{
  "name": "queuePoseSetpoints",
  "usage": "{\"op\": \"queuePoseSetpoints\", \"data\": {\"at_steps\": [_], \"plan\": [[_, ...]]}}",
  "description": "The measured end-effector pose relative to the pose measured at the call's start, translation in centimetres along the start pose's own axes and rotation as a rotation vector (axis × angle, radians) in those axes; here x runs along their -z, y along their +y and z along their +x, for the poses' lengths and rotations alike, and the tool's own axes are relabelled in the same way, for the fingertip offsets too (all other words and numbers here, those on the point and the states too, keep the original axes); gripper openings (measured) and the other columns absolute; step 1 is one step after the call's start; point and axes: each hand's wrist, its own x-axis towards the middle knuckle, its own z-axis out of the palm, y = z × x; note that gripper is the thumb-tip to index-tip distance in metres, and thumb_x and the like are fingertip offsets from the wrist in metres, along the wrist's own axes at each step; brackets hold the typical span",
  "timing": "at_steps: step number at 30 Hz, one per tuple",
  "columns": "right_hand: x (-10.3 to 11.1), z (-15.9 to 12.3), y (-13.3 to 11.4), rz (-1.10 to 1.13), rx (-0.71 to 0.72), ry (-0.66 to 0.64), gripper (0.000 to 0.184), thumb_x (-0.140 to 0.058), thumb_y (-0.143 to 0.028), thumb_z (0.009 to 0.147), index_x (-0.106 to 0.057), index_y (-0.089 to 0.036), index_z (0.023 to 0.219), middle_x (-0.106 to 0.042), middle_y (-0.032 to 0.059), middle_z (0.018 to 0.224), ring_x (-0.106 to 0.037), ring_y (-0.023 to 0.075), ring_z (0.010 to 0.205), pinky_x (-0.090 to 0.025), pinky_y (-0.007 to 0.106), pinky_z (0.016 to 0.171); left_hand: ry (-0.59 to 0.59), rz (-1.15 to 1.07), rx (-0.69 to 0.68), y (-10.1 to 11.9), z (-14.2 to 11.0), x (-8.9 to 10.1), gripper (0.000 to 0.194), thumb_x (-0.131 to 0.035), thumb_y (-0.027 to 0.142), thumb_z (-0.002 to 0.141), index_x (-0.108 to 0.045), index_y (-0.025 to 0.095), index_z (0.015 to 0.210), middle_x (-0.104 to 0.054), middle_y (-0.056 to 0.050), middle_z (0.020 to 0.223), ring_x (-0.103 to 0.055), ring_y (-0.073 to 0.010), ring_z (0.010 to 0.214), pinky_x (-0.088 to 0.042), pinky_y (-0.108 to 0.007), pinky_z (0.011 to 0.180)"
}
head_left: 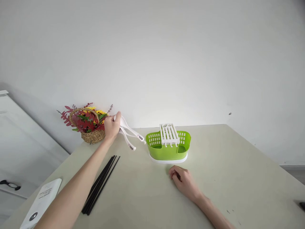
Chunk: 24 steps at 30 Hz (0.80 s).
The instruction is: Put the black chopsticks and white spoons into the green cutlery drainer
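My left hand point(112, 126) is closed around the bowl ends of several white spoons point(128, 130), held above the table at the left. Their handles point down and to the right, toward a green utensil holder point(166, 154). This holder has pierced sides, a white base and a white slotted rack point(169, 133) across its middle. In front of the holder, my right hand point(182, 179) rests on the table with its fingers curled in; nothing shows in them. Several black chopsticks point(100, 186) lie on the table beside my left forearm.
A wicker basket point(92, 136) with red and yellow artificial flowers stands behind my left hand. A white box-like object point(44, 200) with printed text lies at the table's left edge, near a white cabinet point(19, 140). Behind the table point(226, 165) rises a white wall.
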Motion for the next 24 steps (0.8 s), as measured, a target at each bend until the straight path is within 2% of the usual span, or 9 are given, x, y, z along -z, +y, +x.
{"op": "queuePoseSetpoints", "data": {"at_steps": [4, 10, 16, 24], "plan": [[-0.1, 0.0, 0.2, -0.013, -0.001, -0.004, 0.019, -0.045, -0.016, 0.085, -0.063, -0.023, 0.087, -0.071, -0.0002, 0.078, -0.058, 0.0167, 0.067, -0.043, 0.027, 0.065, -0.145, 0.024, 0.082, -3.3, -1.9, 1.9, 0.053, -0.055, 0.054, 0.088, -0.036, 0.023, 0.05, -0.039, 0.003, 0.046, -0.04, -0.0128, 0.051, -0.028, -0.026, 0.049], [-0.1, 0.0, 0.4, -0.024, 0.014, -0.009, 0.02, -0.044, -0.015, 0.085, -0.063, -0.022, 0.087, -0.071, 0.0002, 0.078, -0.057, 0.0165, 0.066, -0.043, 0.027, 0.066, -0.378, 0.1, 0.155, -6.8, -5.5, 4.0, 0.057, -0.057, 0.06, 0.085, -0.034, 0.023, 0.048, -0.036, 0.004, 0.044, -0.037, -0.012, 0.048, -0.024, -0.026, 0.048], [-0.1, -0.1, 0.3, -0.008, 0.006, -0.012, 0.021, -0.045, -0.015, 0.086, -0.064, -0.023, 0.089, -0.071, -0.0003, 0.079, -0.057, 0.0164, 0.067, -0.042, 0.027, 0.065, -0.586, 0.143, 0.183, -9.2, -8.3, 4.5, 0.054, -0.054, 0.06, 0.082, -0.029, 0.024, 0.052, -0.026, 0.005, 0.048, -0.032, -0.0113, 0.051, -0.02, -0.026, 0.051], [0.0, -0.1, 0.1, 0.003, 0.003, -0.011, 0.02, -0.045, -0.016, 0.086, -0.063, -0.022, 0.088, -0.07, -0.0003, 0.078, -0.056, 0.0158, 0.065, -0.041, 0.027, 0.064, -0.839, 0.195, 0.149, -10.2, -10.4, 3.9, 0.051, -0.05, 0.059, 0.082, -0.024, 0.025, 0.055, -0.02, 0.005, 0.054, -0.026, -0.0117, 0.055, -0.018, -0.028, 0.055]]}}
